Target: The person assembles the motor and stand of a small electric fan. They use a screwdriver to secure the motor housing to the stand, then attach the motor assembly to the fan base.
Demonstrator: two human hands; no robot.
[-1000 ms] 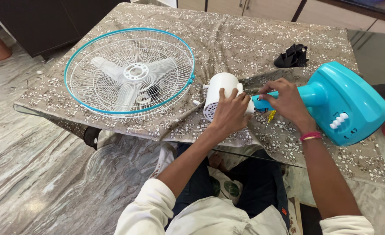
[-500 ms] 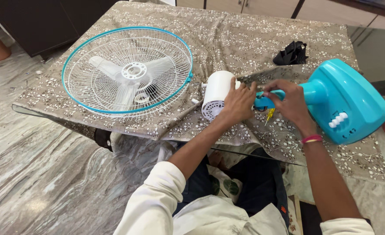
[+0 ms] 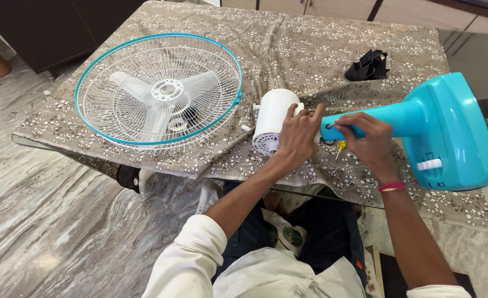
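Observation:
A white fan motor housing (image 3: 271,118) lies on its side on the table. My left hand (image 3: 299,138) grips its right end. My right hand (image 3: 368,140) is wrapped around the neck of a turquoise fan stand (image 3: 448,129), close to where the neck meets the motor. The stand's base is tipped up on edge, its white buttons facing me. A yellow-handled screwdriver (image 3: 341,147) lies under my right hand, mostly hidden.
A round wire fan guard (image 3: 158,88) with a turquoise rim lies on the left of the table (image 3: 310,49), white blades inside it. A crumpled black bag (image 3: 368,66) sits at the back right. A floral cloth covers the glass tabletop.
The turquoise stand has rolled, so its base now stands on edge with the buttons turned sideways. Both hands stay on the motor and the neck.

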